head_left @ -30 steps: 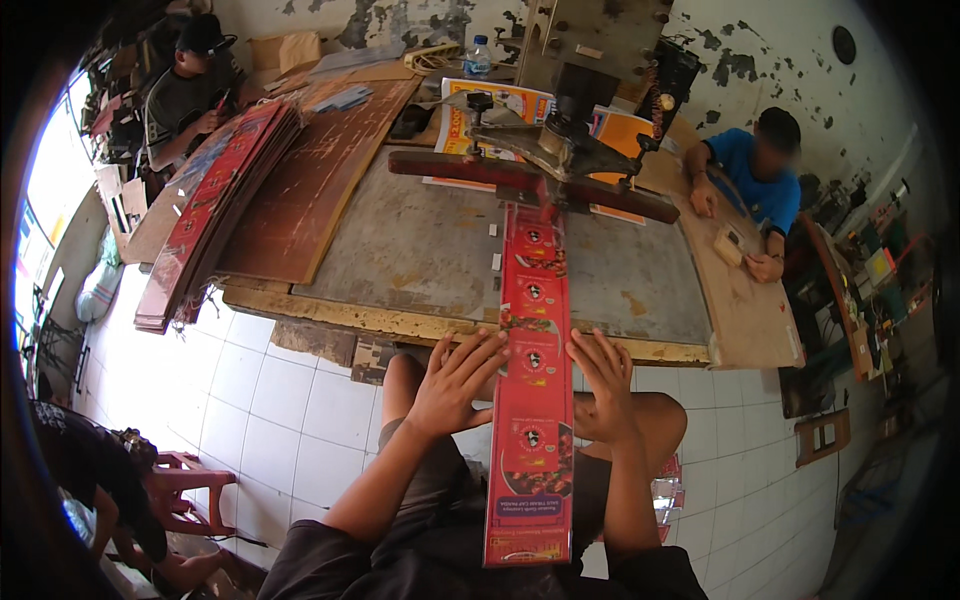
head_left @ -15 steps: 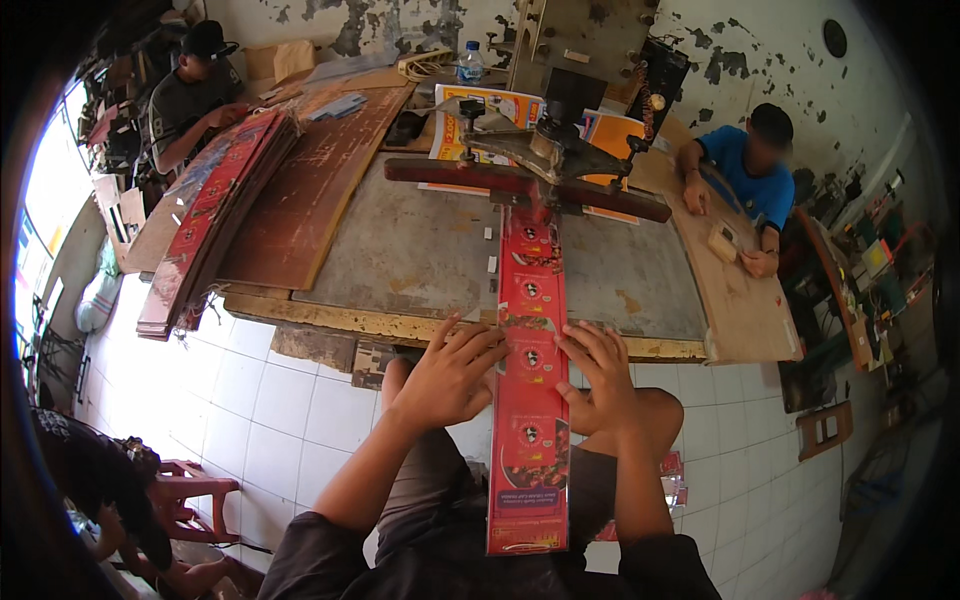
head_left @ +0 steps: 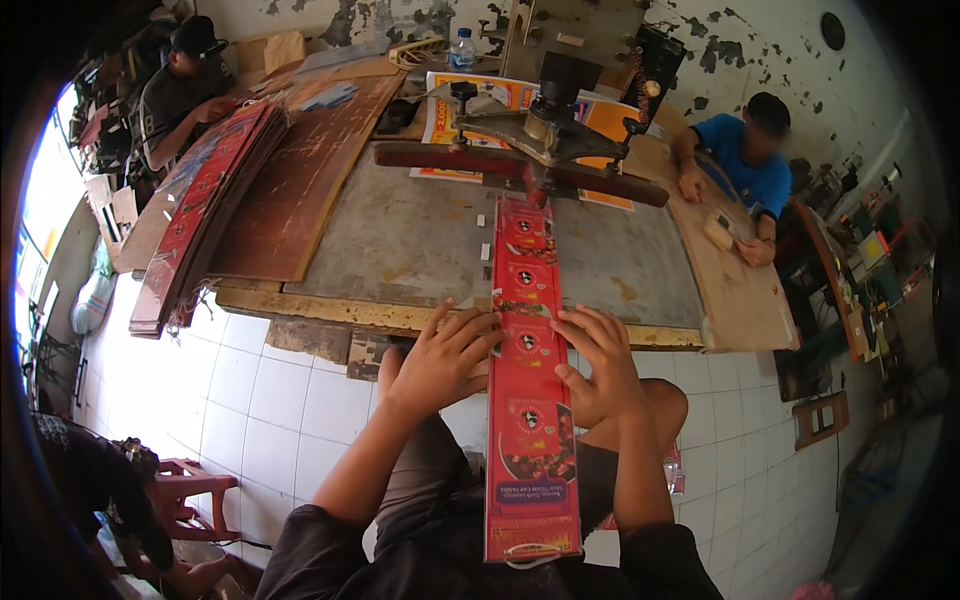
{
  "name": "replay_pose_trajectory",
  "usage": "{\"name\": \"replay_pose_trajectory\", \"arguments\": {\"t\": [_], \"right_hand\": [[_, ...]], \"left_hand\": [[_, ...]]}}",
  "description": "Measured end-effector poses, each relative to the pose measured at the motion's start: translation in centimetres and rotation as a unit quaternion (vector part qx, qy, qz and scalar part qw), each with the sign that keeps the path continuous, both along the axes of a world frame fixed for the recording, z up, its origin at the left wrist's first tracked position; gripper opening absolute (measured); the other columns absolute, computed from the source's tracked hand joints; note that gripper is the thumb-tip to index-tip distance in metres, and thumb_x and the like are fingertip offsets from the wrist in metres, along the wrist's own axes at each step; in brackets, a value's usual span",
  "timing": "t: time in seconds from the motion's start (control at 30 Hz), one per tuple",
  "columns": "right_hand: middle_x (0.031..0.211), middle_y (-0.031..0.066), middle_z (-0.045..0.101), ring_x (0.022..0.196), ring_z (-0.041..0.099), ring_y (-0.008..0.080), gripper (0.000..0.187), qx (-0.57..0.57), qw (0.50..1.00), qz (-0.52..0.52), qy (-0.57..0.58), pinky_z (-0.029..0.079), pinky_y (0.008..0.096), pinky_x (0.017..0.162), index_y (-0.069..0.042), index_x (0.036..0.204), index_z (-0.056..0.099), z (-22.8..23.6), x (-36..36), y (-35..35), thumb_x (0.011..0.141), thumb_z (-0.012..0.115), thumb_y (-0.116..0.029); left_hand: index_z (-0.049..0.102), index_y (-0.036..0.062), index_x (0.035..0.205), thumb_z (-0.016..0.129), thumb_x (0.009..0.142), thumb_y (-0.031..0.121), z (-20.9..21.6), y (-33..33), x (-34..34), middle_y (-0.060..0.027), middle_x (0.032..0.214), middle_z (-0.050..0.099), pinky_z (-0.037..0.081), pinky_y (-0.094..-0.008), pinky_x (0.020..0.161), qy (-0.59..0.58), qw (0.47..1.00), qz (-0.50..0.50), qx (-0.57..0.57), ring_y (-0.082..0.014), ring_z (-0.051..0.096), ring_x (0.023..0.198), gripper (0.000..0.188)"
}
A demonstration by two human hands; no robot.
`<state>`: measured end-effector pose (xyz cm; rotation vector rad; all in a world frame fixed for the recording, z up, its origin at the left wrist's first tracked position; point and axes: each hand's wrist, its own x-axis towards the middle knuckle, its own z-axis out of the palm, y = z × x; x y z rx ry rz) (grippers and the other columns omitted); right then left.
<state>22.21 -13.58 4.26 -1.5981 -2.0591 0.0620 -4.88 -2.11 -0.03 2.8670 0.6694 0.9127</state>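
Note:
A long red printed strip [head_left: 528, 385] runs from my lap over the table's front edge. Its far end lies under a dark red bar [head_left: 520, 170] of a metal press. My left hand [head_left: 450, 355] holds the strip's left edge with its fingertips. The right hand [head_left: 600, 360] grips the opposite edge, its fingers bent and its thumb near the side. A pale cord loop [head_left: 535, 552] shows at the strip's near end.
A stack of red strips [head_left: 205, 220] lies at the table's left, beside a brown board [head_left: 310, 190]. Two people sit at the table's far left and right. Another person is at lower left near a red stool [head_left: 195, 490]. A water bottle [head_left: 461, 50] stands behind the press.
The strip's near end looks slightly larger and has shifted a little to the right, with more of the cord loop showing. Both hands keep nearly the same hold.

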Motion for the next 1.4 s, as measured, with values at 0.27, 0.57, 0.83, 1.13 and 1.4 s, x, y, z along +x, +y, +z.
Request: {"name": "replay_pose_trajectory", "arguments": {"t": [0.27, 0.57, 0.83, 1.13, 1.4], "right_hand": [[0.16, 0.01, 0.052, 0.153, 0.04, 0.0344, 0.067, 0.005, 0.997, -0.036, -0.064, 0.025, 0.058, 0.128, -0.009, 0.152, 0.059, -2.0, 2.1, 5.0, 0.099, 0.069, -0.049], [0.159, 0.0104, 0.054, 0.151, 0.044, 0.0333, 0.068, 0.033, 0.997, -0.033, -0.06, 0.028, 0.0566, 0.127, -0.008, 0.151, 0.06, -2.2, 2.8, 8.3, 0.098, 0.072, -0.049], [0.159, 0.0113, 0.054, 0.149, 0.047, 0.0319, 0.067, 0.049, 0.998, -0.033, -0.03, 0.033, 0.0507, 0.124, -0.007, 0.149, 0.061, -2.5, 2.4, 8.1, 0.096, 0.075, -0.046], [0.158, 0.0099, 0.055, 0.149, 0.047, 0.0303, 0.068, 0.038, 0.998, -0.045, -0.029, 0.034, 0.0492, 0.123, -0.006, 0.148, 0.061, -2.6, 2.6, 8.4, 0.095, 0.076, -0.046], [0.159, 0.0096, 0.055, 0.148, 0.048, 0.0283, 0.068, 0.033, 0.998, -0.053, -0.031, 0.034, 0.0482, 0.123, -0.005, 0.148, 0.061, -2.4, 2.6, 8.5, 0.095, 0.076, -0.045]], "left_hand": [[0.058, 0.0123, 0.149, 0.078, 0.084, 0.034, 0.8, 2.5, 0.9, -0.004, 0.166, 0.047, 0.023, -0.0602, 0.13, 0.042, 0.997, 0.062, 0.013, -0.0311, 0.041, 0.154, 0.071], [0.058, 0.0123, 0.149, 0.079, 0.084, 0.04, -0.3, 2.7, 1.2, -0.004, 0.161, 0.053, 0.03, -0.0584, 0.126, 0.001, 0.999, 0.035, -0.011, -0.0299, 0.048, 0.15, 0.073], [0.059, 0.0118, 0.146, 0.081, 0.081, 0.041, -1.1, 2.7, 1.8, -0.005, 0.159, 0.056, 0.04, -0.053, 0.119, -0.02, 0.998, 0.066, 0.012, -0.0289, 0.054, 0.143, 0.074], [0.063, 0.0114, 0.142, 0.078, 0.086, 0.039, -0.5, 2.6, 2.2, -0.0039, 0.153, 0.062, 0.042, -0.0498, 0.115, -0.025, 0.997, 0.074, 0.002, -0.0275, 0.056, 0.141, 0.064], [0.063, 0.0118, 0.144, 0.076, 0.087, 0.041, -0.5, 2.7, 2.4, -0.0036, 0.156, 0.06, 0.043, -0.048, 0.115, -0.023, 0.997, 0.079, 0.0, -0.0273, 0.057, 0.14, 0.065]]}}
